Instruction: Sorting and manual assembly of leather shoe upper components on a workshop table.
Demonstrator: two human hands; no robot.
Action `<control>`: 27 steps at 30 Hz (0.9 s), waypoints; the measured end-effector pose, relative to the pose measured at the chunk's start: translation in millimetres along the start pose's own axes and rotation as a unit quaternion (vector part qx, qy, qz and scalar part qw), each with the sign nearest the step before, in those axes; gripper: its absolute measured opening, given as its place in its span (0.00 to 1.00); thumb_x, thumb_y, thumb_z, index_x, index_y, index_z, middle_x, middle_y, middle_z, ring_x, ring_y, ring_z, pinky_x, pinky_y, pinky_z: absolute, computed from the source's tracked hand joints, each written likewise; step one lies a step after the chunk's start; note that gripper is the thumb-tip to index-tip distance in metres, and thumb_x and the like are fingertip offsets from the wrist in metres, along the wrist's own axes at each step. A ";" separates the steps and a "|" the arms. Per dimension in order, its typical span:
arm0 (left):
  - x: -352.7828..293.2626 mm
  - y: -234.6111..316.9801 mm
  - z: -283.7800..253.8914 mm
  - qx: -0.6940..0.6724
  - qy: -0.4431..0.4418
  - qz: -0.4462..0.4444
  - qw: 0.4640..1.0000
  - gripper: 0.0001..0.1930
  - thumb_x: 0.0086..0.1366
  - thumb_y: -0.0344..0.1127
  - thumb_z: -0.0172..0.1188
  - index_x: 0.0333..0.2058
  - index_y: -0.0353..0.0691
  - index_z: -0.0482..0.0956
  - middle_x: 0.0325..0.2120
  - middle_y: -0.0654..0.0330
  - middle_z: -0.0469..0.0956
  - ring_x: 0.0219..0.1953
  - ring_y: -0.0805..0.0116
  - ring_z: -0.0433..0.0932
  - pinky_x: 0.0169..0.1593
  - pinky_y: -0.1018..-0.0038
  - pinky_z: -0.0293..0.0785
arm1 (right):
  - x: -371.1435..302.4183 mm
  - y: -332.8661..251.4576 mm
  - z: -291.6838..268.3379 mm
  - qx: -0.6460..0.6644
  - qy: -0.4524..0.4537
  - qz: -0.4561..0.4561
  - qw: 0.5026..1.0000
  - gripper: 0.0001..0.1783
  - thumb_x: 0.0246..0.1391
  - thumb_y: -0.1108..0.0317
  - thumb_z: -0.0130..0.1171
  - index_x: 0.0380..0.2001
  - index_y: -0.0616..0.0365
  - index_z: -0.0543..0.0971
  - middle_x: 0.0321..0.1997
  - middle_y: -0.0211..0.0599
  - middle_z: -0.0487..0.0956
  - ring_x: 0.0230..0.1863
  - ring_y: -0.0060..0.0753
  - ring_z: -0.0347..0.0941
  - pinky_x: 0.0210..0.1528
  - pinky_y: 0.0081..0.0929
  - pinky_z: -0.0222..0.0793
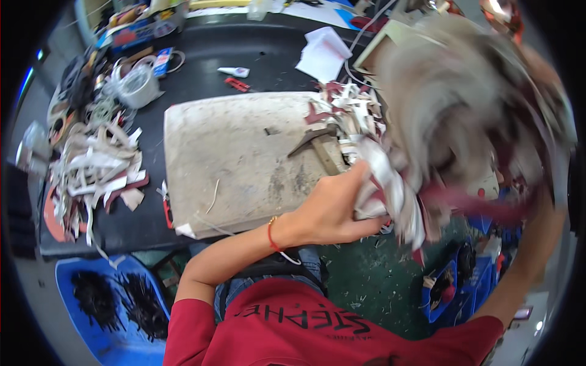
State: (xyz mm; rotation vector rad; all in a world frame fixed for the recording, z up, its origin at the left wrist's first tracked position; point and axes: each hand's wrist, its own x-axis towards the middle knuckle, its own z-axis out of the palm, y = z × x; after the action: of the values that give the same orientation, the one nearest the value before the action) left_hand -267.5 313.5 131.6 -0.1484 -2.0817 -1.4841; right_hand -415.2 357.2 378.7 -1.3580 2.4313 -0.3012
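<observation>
Gripping pale strips [397,195] whose long axis slants down to the right, the left hand [339,210] sits at the lower right of the board [226,146], a blurred bundle [452,91] lying up-right (right hand's hold: cannot tell).

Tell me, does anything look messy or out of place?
Somewhat: a pale strip dangles from its pile over the table's edge toward the blue bin; the green floor looks littered; dark stains mark the board. The bundle in the left hand shows loose ends.
</observation>
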 end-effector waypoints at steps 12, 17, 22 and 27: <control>-111.7 -62.6 -28.5 -0.472 0.197 -0.392 0.765 0.28 0.66 0.51 0.50 0.55 0.35 0.63 0.46 0.59 0.72 0.47 0.73 0.71 0.48 0.74 0.67 | 42.4 31.5 230.0 0.111 0.258 -0.248 0.927 0.08 0.51 0.68 0.60 0.32 0.61 0.80 0.25 0.34 0.77 0.24 0.21 0.71 0.30 0.18 0.67; -71.3 -59.3 -38.3 -0.387 0.213 -0.415 0.795 0.42 0.57 0.51 0.62 0.59 0.30 0.52 0.47 0.49 0.70 0.50 0.70 0.70 0.51 0.73 0.66 | 69.4 98.0 227.1 0.219 0.211 -0.062 0.950 0.08 0.53 0.68 0.59 0.29 0.64 0.79 0.24 0.35 0.77 0.22 0.21 0.69 0.27 0.20 0.65; -50.4 -91.3 -25.1 -0.084 0.266 -0.271 0.921 0.36 0.54 0.38 0.60 0.56 0.28 0.54 0.45 0.42 0.71 0.49 0.52 0.72 0.54 0.66 0.64 | 143.5 127.0 243.1 0.323 -0.004 0.112 0.940 0.31 0.62 0.45 0.40 0.44 0.67 0.76 0.39 0.37 0.78 0.40 0.25 0.71 0.45 0.24 0.65; -32.8 -78.9 -76.0 -0.020 0.306 -0.226 0.925 0.29 0.56 0.35 0.57 0.53 0.29 0.59 0.39 0.45 0.72 0.42 0.55 0.74 0.47 0.65 0.69 | 197.0 36.5 229.9 0.563 0.061 -0.167 0.807 0.27 0.62 0.54 0.46 0.55 0.66 0.66 0.55 0.38 0.70 0.55 0.25 0.64 0.58 0.22 0.55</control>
State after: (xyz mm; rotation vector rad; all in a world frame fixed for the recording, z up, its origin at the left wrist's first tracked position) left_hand -243.0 223.1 65.9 0.7389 -1.6214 -1.5618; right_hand -449.6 203.6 117.5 -1.1132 1.4649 -1.6283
